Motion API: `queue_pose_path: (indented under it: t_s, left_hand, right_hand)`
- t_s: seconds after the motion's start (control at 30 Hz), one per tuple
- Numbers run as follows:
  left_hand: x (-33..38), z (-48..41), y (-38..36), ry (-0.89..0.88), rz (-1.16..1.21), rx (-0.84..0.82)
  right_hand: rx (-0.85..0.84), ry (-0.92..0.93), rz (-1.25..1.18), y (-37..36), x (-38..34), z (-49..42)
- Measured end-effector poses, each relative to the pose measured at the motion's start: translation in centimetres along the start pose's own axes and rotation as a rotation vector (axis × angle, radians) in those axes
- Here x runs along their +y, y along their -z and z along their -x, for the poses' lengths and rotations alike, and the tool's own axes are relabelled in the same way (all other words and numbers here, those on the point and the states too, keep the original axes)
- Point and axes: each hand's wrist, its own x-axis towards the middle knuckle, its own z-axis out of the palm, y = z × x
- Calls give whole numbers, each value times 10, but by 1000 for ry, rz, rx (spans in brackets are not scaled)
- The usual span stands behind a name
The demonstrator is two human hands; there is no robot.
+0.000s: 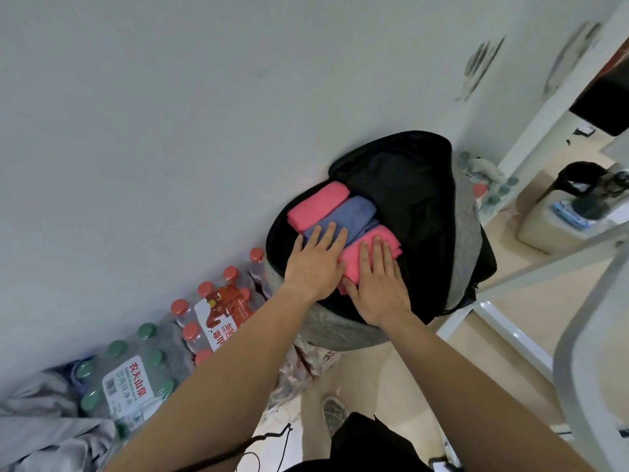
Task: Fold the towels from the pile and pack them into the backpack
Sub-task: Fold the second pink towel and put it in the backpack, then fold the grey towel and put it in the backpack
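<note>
"Pink, blue, pink: three folded items in the backpack (463, 212). Progress?"

"Partial, by my estimate. The far pink towel (318, 206), blue towel (352, 212) and near pink towel (386, 240) are packed side by side, touching, at the left of the main compartment. The right part shows bare black lining. No pile is in view, so the remainder cannot be stated. The bag is not yet closed."

"Hands?"

"Left hand (315, 264): fingers spread, flat on the blue towel. Right hand (377, 281): flat, pressing the near pink towel. Neither pinches anything."

"Orientation?"

"Each towel's long axis runs away from the person, slanting right toward the wall; all three are parallel. The backpack lies open against that wall, opening upward, beside packs of bottled water (136, 379)."
</note>
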Motion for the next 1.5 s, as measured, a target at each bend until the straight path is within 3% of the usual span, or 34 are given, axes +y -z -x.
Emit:
queue_pose_path:
  t_s: [0.13, 0.23, 0.3, 0.4, 0.5, 0.8, 1.13, 1.4, 1.5]
  left_hand:
    - [-6, -5, -9, -33, -2, -62]
    - [-10, -6, -13, -50, 7, -67]
    - [-10, -7, -15, -52, 20, -67]
    - [-12, -6, -15, -52, 44, -38]
    - [-13, -2, -18, -2, 48, 6]
    - [-12, -13, -25, 107, 32, 61]
    - [-27, -15, -28, 36, -20, 50]
    - [-32, -14, -3, 0, 104, -69]
    - [-41, 2, 23, 12, 201, 25]
  right_hand:
    - [-59, 24, -8, 17, 2, -2]
    - [232, 109, -2, 34, 6, -5]
    - [309, 228, 15, 36, 6, -20]
    - [182, 336, 80, 32, 5, -50]
    - [104, 332, 94, 24, 13, -68]
    - [132, 447, 262, 29, 13, -106]
    - [103, 376, 133, 12, 14, -98]
    - [23, 385, 169, 27, 8, -100]
    - [65, 393, 184, 48, -6, -87]
